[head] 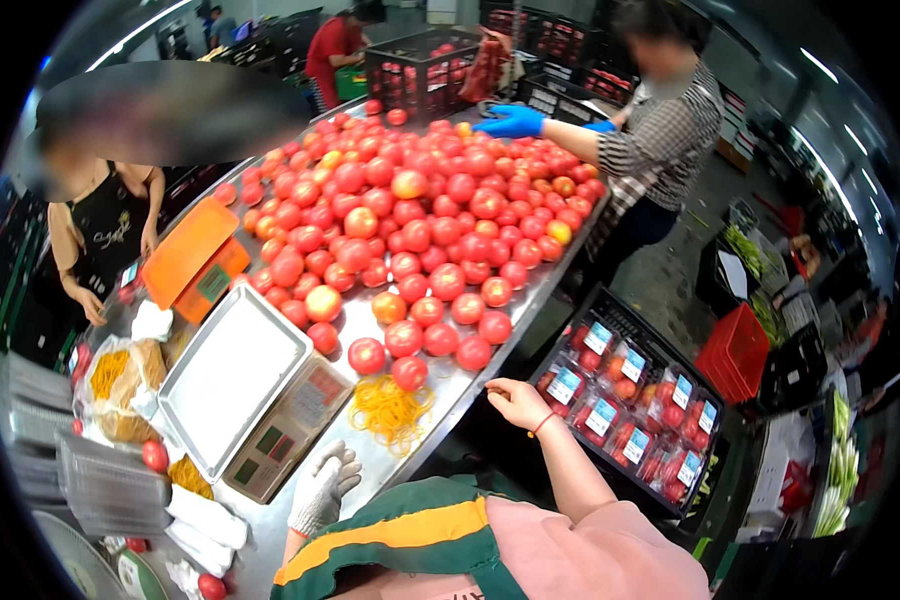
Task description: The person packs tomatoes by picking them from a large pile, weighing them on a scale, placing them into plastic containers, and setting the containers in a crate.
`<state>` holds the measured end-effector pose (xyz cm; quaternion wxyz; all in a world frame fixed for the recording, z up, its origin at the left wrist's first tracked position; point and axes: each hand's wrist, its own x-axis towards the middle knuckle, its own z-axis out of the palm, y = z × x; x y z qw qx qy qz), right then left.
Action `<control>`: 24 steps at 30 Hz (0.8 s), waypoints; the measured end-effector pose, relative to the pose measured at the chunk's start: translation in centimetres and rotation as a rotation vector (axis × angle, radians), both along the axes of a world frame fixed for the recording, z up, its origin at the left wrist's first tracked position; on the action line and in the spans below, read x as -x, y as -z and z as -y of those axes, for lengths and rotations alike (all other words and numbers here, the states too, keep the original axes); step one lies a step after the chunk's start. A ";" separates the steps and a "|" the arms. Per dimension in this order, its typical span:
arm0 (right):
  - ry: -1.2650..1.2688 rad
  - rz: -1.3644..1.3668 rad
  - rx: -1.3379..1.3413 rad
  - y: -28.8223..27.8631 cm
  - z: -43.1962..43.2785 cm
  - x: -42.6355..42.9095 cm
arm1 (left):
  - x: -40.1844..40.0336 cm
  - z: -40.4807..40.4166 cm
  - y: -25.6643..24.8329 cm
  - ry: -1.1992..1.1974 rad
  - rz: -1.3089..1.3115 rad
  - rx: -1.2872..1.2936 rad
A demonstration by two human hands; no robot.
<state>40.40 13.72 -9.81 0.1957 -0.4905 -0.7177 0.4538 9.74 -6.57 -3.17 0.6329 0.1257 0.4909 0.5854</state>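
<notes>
My left hand [328,480], in a white knit glove, hovers by the front edge of the metal table [450,397] with its fingers loosely bent and nothing in it. Beside it stands a digital scale [292,420] with a bare steel pan [236,375]. A tangle of yellow rubber bands [391,412] lies on the table between my hands. My bare right hand [521,401] is off the table's edge, near a black crate [592,307] of labelled tomato packs [600,416]; no object shows in its fingers. A large heap of loose tomatoes [420,232] covers much of the table.
Clear plastic trays [112,480], a bag of rubber bands [124,382] and an orange scale [202,262] occupy the left side. A person in blue gloves [514,121] works across the heap; another in a black apron [112,225] stands left. Red crates [733,352] stand on the floor.
</notes>
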 end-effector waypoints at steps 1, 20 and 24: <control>-0.007 0.016 -0.018 -1.0 -0.2 1.2 | 0.4 0.7 0.2 -0.058 -0.015 0.033; -0.005 0.133 -0.565 -2.1 -18.9 28.8 | -1.2 -2.2 -2.6 -0.298 -0.358 0.197; -0.074 -0.079 -0.452 -3.5 -18.3 29.5 | -0.4 -4.8 -4.7 -0.361 -0.374 0.140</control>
